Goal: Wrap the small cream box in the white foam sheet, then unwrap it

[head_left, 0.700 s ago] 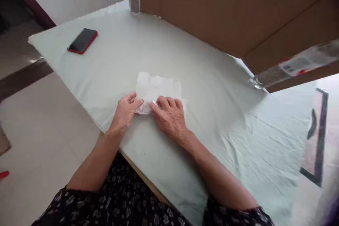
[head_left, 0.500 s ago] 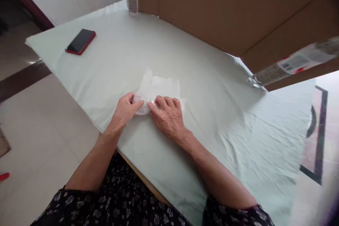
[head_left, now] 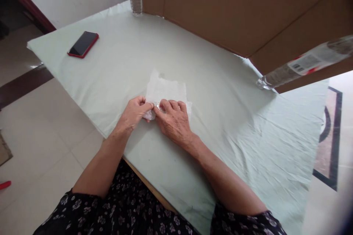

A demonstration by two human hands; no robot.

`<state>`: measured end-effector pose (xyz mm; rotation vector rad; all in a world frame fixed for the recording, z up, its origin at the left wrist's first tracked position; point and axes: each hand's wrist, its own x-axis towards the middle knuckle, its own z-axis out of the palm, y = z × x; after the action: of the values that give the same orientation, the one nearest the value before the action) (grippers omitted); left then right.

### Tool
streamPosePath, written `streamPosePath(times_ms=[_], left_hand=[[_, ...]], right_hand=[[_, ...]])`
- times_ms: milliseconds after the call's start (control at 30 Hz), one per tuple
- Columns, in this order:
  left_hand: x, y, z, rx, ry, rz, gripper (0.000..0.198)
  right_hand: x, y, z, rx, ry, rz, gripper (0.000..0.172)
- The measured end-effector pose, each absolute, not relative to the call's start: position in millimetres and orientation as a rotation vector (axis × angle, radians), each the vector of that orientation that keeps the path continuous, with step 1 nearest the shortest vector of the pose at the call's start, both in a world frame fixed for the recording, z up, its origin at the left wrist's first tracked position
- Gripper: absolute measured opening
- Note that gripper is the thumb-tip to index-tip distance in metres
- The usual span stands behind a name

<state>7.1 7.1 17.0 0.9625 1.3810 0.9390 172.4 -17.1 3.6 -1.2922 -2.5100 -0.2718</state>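
Both hands meet at the near edge of a white paper sheet (head_left: 168,90) lying on the cloth-covered tabletop (head_left: 220,117). The left hand (head_left: 134,113) has its grip closed on the sheet's crumpled near corner. The right hand (head_left: 173,121) lies fingers-down on the same edge – whether it pinches, I cannot tell. A red phone (head_left: 83,44) lies well apart – far left.
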Motion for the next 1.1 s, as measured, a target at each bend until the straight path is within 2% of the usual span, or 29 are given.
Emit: streamPosePath(times_ms=[167, 333, 467, 600, 667, 800, 967, 1100], left_hand=[[14, 9, 19, 0.852, 1.297, 0.97, 0.025], [9, 5, 35, 1.068, 1.248, 0.825, 0.019], [8, 0, 40, 1.44, 1.265, 0.7, 0.028], [16, -5, 31, 2.002, 1.395, 0.729, 0.021], [20, -7, 25, 2.198, 1.423, 0.797, 0.017], [25, -8, 15, 2.372, 1.4, 0.904, 0.014], [27, -9, 12, 2.365, 1.379, 0.931, 0.013], [28, -9, 14, 2.36, 1.345, 0.878, 0.013]], right_hand=[[177, -21, 19, -1.252, -2.51, -0.113, 0.03], [184, -15, 25, -1.222, -2.419, 0.098, 0.02], [196, -7, 29, -1.209, -2.241, 0.301, 0.018], [224, -5, 40, -1.397, -1.996, 0.278, 0.014], [243, -8, 43, -1.594, -1.907, 0.38, 0.018], [263, -15, 35, -1.906, -1.839, 0.731, 0.039], [250, -10, 13, -1.862, -1.768, 0.825, 0.06], [243, 2, -1, -1.72, -1.633, 0.924, 0.069]])
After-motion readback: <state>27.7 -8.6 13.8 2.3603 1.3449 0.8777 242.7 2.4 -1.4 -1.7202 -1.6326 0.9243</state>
